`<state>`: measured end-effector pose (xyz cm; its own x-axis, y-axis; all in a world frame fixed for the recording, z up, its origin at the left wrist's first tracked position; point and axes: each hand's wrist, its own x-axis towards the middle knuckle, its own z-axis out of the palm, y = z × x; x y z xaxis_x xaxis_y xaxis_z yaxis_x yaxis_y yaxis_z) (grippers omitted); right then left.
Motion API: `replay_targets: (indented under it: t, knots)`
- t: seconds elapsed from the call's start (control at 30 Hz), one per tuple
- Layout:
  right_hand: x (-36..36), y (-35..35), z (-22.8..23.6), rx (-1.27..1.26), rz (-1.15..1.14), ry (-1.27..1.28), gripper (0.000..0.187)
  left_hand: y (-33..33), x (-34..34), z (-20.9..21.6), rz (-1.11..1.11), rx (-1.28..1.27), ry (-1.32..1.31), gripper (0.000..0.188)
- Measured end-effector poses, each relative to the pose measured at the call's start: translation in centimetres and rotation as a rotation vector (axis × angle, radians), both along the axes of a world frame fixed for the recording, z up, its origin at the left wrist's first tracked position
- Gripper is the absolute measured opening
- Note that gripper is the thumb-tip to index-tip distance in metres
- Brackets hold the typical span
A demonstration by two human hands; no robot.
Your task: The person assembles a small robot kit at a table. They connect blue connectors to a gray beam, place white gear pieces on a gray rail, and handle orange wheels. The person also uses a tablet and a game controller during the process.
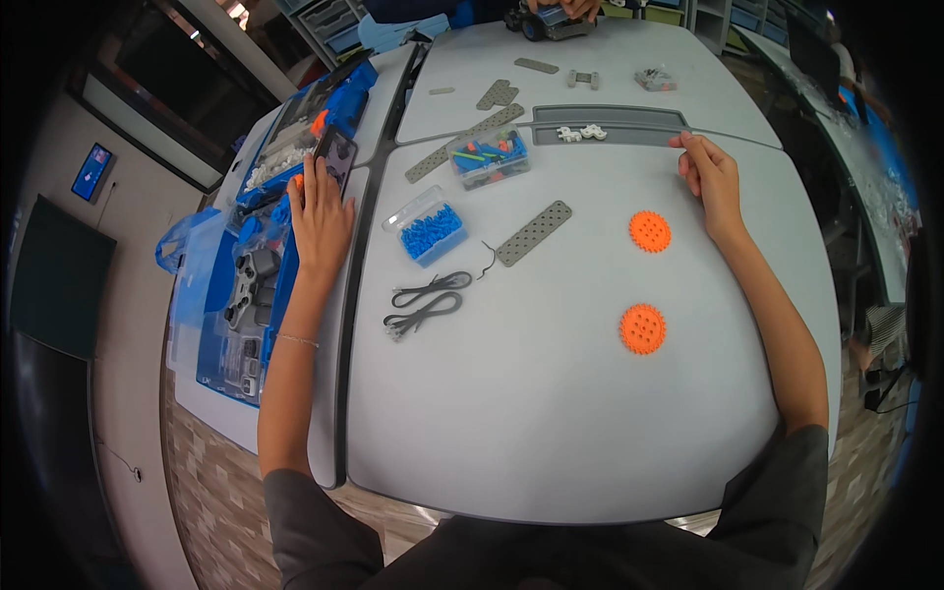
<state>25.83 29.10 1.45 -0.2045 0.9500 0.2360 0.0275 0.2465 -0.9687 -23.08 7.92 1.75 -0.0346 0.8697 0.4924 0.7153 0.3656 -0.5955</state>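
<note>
My left hand lies over the inner edge of the blue parts case, its fingers stretched out beside a dark phone. I cannot tell whether the fingertips touch the phone. On the right, my right hand is above the table with its fingers curled in; whether they hold anything small is hidden. Nearest to it is an orange gear, flat on the table. A second orange gear lies closer to me. White plastic pieces sit in the grey tray groove left of the right hand.
Mid-table are a box of blue pins, a box of mixed parts, a grey perforated plate and coiled cables. A game controller lies in the case. Another person's hand holds a wheeled build at the far edge.
</note>
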Motion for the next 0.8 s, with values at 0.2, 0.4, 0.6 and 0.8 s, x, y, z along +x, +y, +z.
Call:
replay_targets:
  t: [0.2, 0.4, 0.6, 0.8]
  knots:
    - [0.07, 0.15, -0.17, -0.010, 0.012, 0.001, 0.036, -0.44, -0.12, 0.16, -0.131, -0.009, -0.107, 0.041]
    - [-0.07, 0.61, -0.16, -0.002, 0.009, 0.001, 0.035, 0.29, -0.66, 0.13, -0.113, 0.061, -0.061, 0.037]
    - [-0.06, 0.55, -0.11, -0.006, 0.009, -0.014, 0.035, 0.25, -0.87, 0.20, -0.140, 0.063, -0.071, 0.033]
    - [-0.03, 0.61, -0.19, -0.014, 0.028, -0.006, 0.035, 0.36, -0.95, 0.23, -0.149, 0.056, -0.085, 0.032]
